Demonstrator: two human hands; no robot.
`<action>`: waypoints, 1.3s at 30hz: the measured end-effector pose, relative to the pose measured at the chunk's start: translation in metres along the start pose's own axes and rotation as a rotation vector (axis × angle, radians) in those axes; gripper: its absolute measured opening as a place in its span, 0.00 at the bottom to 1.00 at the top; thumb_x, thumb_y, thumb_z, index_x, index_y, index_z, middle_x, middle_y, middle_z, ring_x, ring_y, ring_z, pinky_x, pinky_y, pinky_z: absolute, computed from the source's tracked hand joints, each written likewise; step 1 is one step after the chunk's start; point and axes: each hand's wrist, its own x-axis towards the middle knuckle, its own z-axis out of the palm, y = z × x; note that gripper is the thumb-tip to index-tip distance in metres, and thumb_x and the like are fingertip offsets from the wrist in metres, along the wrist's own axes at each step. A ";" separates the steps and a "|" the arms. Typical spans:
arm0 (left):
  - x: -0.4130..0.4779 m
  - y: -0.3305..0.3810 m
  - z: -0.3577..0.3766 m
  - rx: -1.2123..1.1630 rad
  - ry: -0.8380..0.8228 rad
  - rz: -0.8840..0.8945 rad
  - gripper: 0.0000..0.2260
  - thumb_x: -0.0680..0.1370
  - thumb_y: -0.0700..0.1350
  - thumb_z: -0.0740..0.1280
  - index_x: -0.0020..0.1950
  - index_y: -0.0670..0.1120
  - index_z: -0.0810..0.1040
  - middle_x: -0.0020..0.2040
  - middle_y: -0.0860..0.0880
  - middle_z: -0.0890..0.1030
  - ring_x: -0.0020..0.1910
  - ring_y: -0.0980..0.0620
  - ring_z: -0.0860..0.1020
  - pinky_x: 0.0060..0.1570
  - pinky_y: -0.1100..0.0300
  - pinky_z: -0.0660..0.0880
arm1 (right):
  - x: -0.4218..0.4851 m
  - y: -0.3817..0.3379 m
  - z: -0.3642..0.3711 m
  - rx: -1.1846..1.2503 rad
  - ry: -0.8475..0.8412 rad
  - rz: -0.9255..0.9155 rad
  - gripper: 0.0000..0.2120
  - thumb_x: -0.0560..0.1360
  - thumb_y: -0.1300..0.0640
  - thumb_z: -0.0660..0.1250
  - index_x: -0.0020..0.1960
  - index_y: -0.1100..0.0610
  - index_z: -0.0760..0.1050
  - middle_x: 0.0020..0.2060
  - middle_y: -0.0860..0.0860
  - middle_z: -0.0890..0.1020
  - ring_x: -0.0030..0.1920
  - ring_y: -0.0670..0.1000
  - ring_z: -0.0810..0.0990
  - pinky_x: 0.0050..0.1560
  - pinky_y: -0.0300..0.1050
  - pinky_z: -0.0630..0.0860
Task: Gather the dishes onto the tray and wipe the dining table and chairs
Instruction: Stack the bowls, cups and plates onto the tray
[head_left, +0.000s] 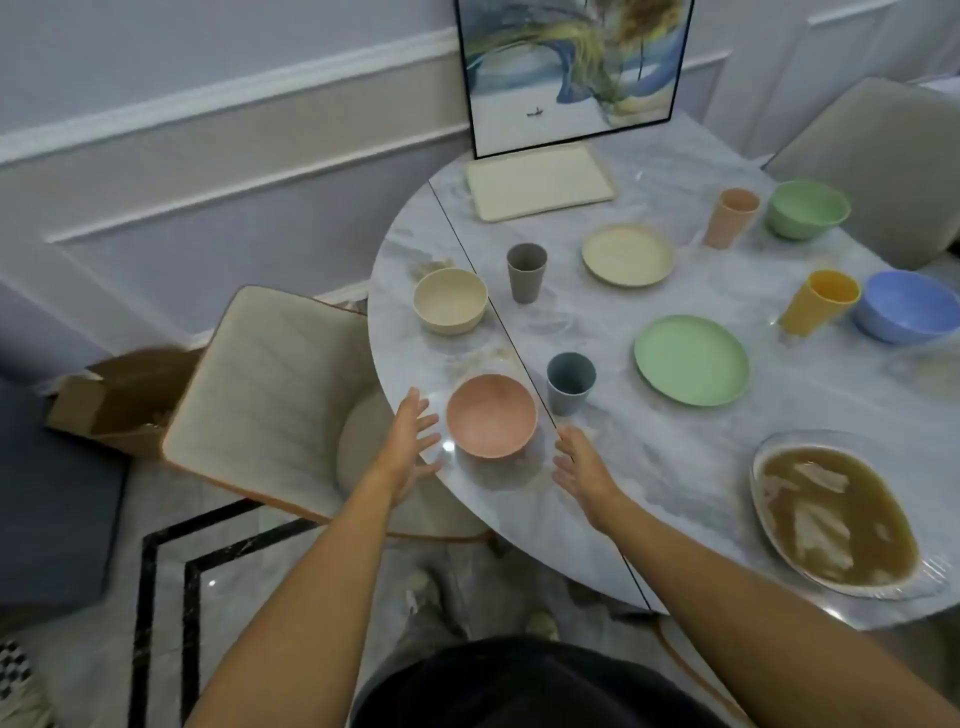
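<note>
A person's left hand and right hand hover on either side of a pink bowl near the edge of a round, grey-veined marble surface. The grip of each hand is apart, fingers spread, holding nothing. The cream tray lies bare at the far side, in front of a framed painting that leans on the panelled wall.

Spread between them are a cream bowl, grey cup, cream plate, peach cup, green bowl, yellow cup, blue bowl, green plate and blue-grey cup. An oval dish of brown liquid sits under clear film at right.

A cushioned chair stands at left beside a cardboard box, and a second chair at the far right. The marble floor has black inlay.
</note>
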 end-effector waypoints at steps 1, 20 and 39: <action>0.005 0.004 0.002 -0.012 -0.007 -0.029 0.34 0.81 0.71 0.54 0.81 0.52 0.65 0.74 0.48 0.71 0.71 0.44 0.72 0.63 0.40 0.75 | 0.008 0.001 0.002 0.051 0.048 0.033 0.18 0.85 0.43 0.58 0.72 0.48 0.66 0.68 0.50 0.70 0.70 0.56 0.71 0.75 0.57 0.68; 0.124 0.095 -0.029 0.082 -0.360 -0.204 0.31 0.81 0.72 0.54 0.71 0.53 0.79 0.71 0.46 0.75 0.68 0.41 0.74 0.53 0.38 0.83 | 0.075 -0.054 0.099 0.124 0.260 -0.120 0.12 0.84 0.54 0.62 0.66 0.46 0.74 0.65 0.48 0.76 0.64 0.53 0.76 0.40 0.40 0.83; 0.229 0.231 -0.050 0.297 -0.281 -0.005 0.29 0.84 0.69 0.48 0.69 0.55 0.79 0.67 0.50 0.78 0.63 0.47 0.78 0.49 0.47 0.85 | 0.192 -0.187 0.173 0.088 0.270 -0.106 0.11 0.81 0.48 0.65 0.63 0.46 0.77 0.63 0.49 0.79 0.64 0.55 0.79 0.52 0.52 0.84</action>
